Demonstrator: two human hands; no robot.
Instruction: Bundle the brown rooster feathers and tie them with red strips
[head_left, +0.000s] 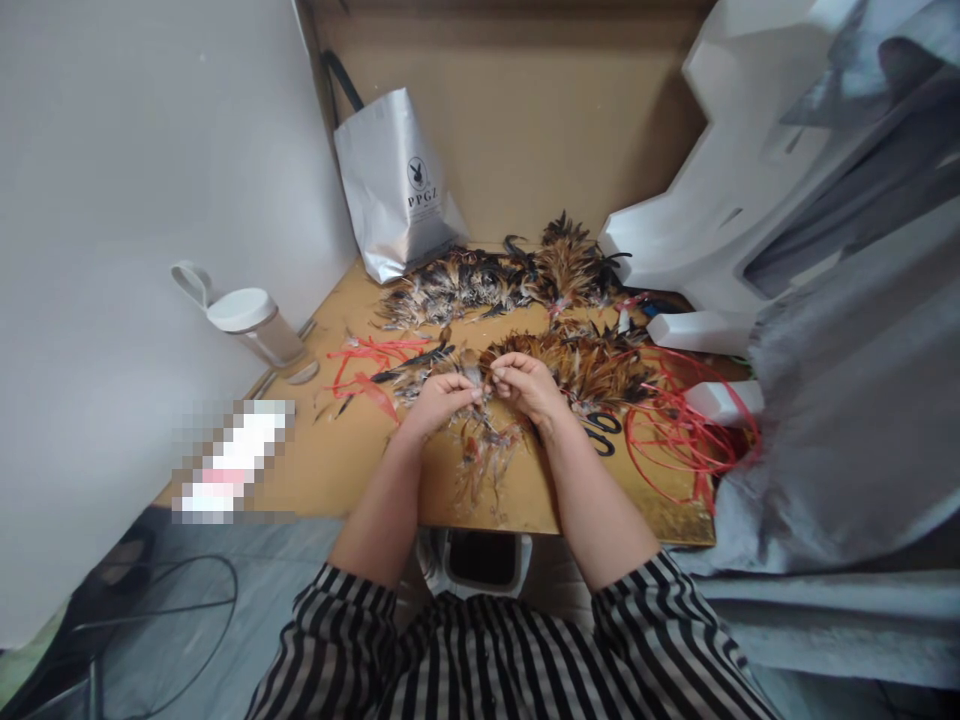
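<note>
My left hand [441, 398] and my right hand [527, 385] meet over the middle of a brown cardboard work surface [330, 460]. Both are closed in a pinch on a small bunch of brown and black feathers [475, 378] held between them. More loose feathers [487, 455] lie right under my hands. A bigger pile of feathers [592, 365] sits just past my right hand, and another heap of feathers [495, 275] lies farther back.
Red string [675, 430] loops at the right, with more red string [367, 360] at the left. Black scissors [604, 430] lie beside my right wrist. A silver paper bag [397, 190] leans at the back. A lidded clear jug [251, 320] stands left. White foam pieces [697, 330] lie right.
</note>
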